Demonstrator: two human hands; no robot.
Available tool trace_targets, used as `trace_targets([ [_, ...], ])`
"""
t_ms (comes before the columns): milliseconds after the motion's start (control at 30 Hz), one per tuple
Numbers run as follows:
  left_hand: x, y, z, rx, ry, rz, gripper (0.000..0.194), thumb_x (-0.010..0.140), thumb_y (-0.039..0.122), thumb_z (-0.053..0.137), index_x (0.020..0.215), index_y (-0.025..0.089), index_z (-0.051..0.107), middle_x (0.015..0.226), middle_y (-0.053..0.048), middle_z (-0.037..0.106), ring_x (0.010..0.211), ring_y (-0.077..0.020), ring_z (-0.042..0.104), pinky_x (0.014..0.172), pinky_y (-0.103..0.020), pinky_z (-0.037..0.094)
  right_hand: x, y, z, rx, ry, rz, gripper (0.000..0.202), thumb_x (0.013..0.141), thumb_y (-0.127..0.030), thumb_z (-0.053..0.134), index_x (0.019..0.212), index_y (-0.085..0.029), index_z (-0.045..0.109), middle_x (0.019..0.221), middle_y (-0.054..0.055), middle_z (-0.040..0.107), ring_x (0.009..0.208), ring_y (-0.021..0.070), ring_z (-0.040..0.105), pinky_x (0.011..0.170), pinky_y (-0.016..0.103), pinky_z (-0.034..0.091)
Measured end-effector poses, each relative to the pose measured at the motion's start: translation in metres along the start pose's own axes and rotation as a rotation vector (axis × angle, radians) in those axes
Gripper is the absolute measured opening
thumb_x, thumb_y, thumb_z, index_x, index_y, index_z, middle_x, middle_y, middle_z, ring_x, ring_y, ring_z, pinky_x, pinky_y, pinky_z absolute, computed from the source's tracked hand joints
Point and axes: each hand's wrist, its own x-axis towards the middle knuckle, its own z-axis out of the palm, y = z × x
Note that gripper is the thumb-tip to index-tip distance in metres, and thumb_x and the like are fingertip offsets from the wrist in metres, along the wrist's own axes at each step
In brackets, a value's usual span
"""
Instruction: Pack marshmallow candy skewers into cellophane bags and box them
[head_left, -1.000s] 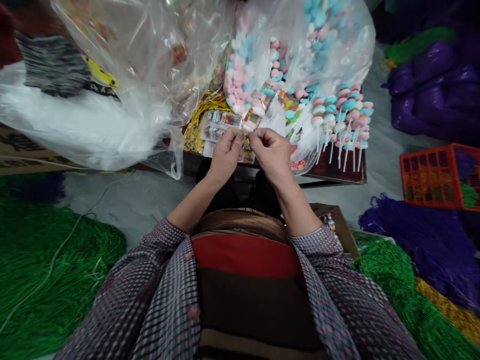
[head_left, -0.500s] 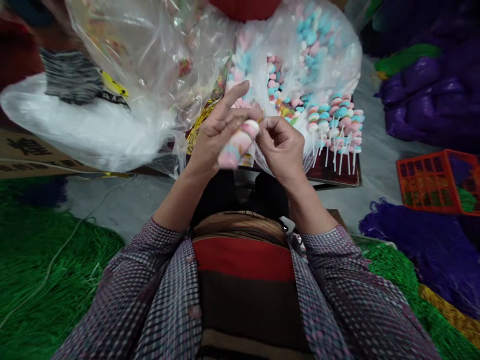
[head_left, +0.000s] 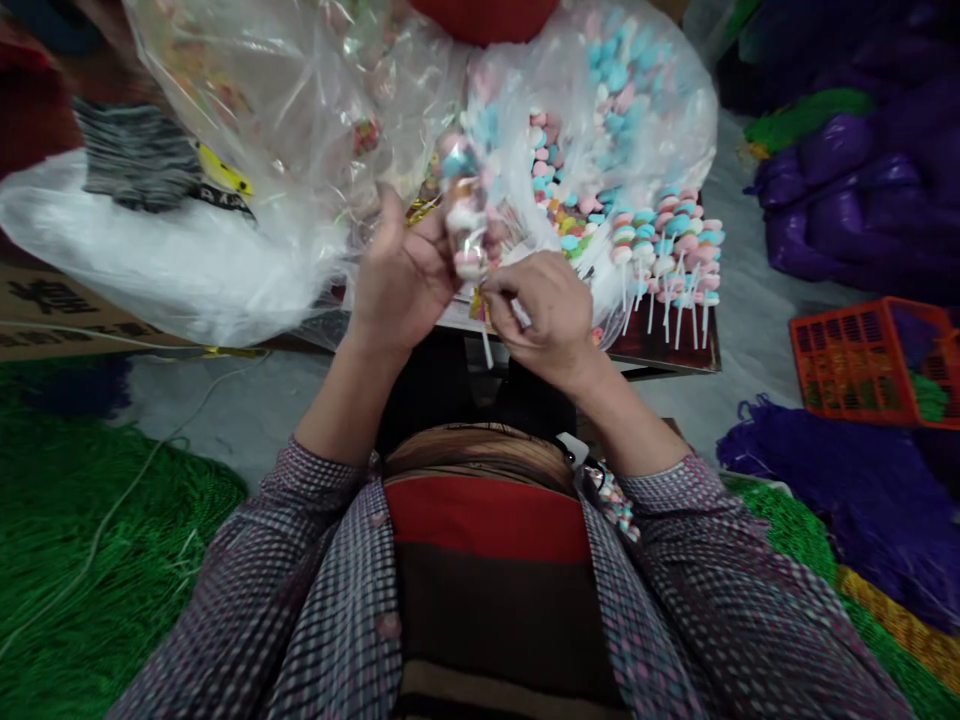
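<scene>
A wrapped candy skewer [head_left: 469, 225] stands roughly upright between my hands, its white stick pointing down toward me. My right hand [head_left: 544, 310] pinches the gold tie [head_left: 480, 303] at the base of the wrapper. On the other side, my left hand [head_left: 405, 265] is spread with the palm up, its fingertips beside or behind the wrapper; whether they touch it is unclear. Unwrapped candy skewers [head_left: 667, 245] in pink, blue and white lie in a row at the table's right end.
Clear bags of candy [head_left: 637, 90] and a large plastic bag [head_left: 300, 110] cover the table [head_left: 675, 350]. A person's grey sleeve [head_left: 139, 155] is at upper left. An orange crate [head_left: 847, 365] and green strands [head_left: 90, 530] lie on the floor.
The candy skewer has swung from tilted toward me to upright, its stick now showing below. My left hand has opened and turned palm up; my right hand has moved slightly down and left.
</scene>
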Motion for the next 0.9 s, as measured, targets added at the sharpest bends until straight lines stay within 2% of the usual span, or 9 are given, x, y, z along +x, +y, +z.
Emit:
trace_targets([
  [100,-0.01,0.003,-0.001,0.073,0.017,0.111,0.086,0.104,0.062,0.003,0.077,0.018,0.071,0.069,-0.007,0.072,0.062,-0.0143,0.066,0.055,-0.03,0.054,-0.004,0.019,0.005,0.056,-0.005,0.11,0.027,0.103,-0.045,0.048,0.094,-0.027,0.065,0.091,0.006,0.068,0.1,0.0249,0.066,0.102,0.053,0.054],
  [233,-0.018,-0.031,0.004,0.24,0.034,0.224,0.063,0.098,0.068,0.045,0.07,0.017,0.07,0.061,-0.005,0.066,0.057,-0.0119,0.06,0.059,-0.029,0.051,0.01,0.025,-0.014,-0.03,0.156,0.228,0.031,0.105,-0.045,0.041,0.099,-0.028,0.066,0.102,0.011,0.069,0.108,0.0274,0.063,0.107,0.053,0.05],
  [333,-0.008,-0.049,0.007,0.195,-0.13,-0.007,0.078,0.097,0.078,0.023,0.07,0.018,0.065,0.06,-0.004,0.06,0.058,-0.0129,0.061,0.06,-0.03,0.053,0.01,0.011,-0.018,-0.081,0.166,0.138,0.038,0.106,-0.044,0.034,0.094,-0.03,0.067,0.096,0.009,0.07,0.102,0.0257,0.064,0.1,0.049,0.051],
  [400,0.002,-0.046,0.005,0.113,-0.108,-0.089,0.088,0.097,0.073,-0.002,0.08,0.019,0.065,0.063,-0.005,0.06,0.062,-0.0144,0.064,0.062,-0.032,0.055,0.0,0.004,-0.011,-0.011,0.125,0.063,0.041,0.105,-0.048,0.035,0.087,-0.029,0.067,0.09,0.008,0.07,0.096,0.0242,0.064,0.097,0.048,0.051],
  [467,0.008,-0.04,0.003,0.081,-0.037,-0.076,0.087,0.1,0.066,-0.007,0.09,0.019,0.066,0.069,-0.006,0.062,0.07,-0.0158,0.068,0.067,-0.033,0.057,-0.013,0.005,-0.003,0.118,0.125,0.081,0.043,0.103,-0.055,0.04,0.084,-0.028,0.067,0.088,0.007,0.07,0.096,0.0238,0.065,0.098,0.049,0.051],
  [567,0.008,-0.041,0.001,0.131,-0.005,0.083,0.047,0.102,0.059,0.04,0.094,0.02,0.066,0.083,-0.005,0.068,0.081,-0.0164,0.07,0.076,-0.033,0.058,-0.026,0.018,-0.001,0.297,0.183,0.221,0.045,0.098,-0.064,0.049,0.083,-0.026,0.068,0.09,0.007,0.07,0.095,0.0237,0.066,0.096,0.048,0.052],
  [667,-0.003,-0.05,0.003,0.19,-0.079,0.296,0.027,0.083,0.046,0.078,0.093,0.024,0.068,0.092,0.0,0.071,0.09,-0.0162,0.07,0.087,-0.035,0.059,-0.031,0.03,-0.015,0.47,0.098,0.303,0.046,0.09,-0.068,0.061,0.08,-0.024,0.068,0.085,0.005,0.07,0.086,0.0206,0.066,0.088,0.04,0.054],
  [767,-0.017,-0.05,0.009,0.336,-0.265,0.528,0.013,0.092,0.038,0.07,0.095,0.026,0.071,0.094,-0.002,0.073,0.096,-0.0163,0.07,0.091,-0.036,0.057,-0.033,0.036,-0.031,0.594,-0.103,0.316,0.047,0.085,-0.068,0.069,0.077,-0.022,0.07,0.077,0.001,0.069,0.075,0.0161,0.063,0.078,0.033,0.052],
  [900,-0.032,-0.043,0.021,0.878,-0.527,0.742,0.006,0.091,0.029,0.07,0.093,0.029,0.075,0.108,-0.005,0.077,0.11,-0.0219,0.069,0.103,-0.046,0.052,-0.047,0.044,-0.04,0.628,-0.217,0.343,0.044,0.089,-0.064,0.067,0.08,-0.021,0.071,0.076,0.0,0.07,0.071,0.0144,0.063,0.074,0.03,0.052],
])
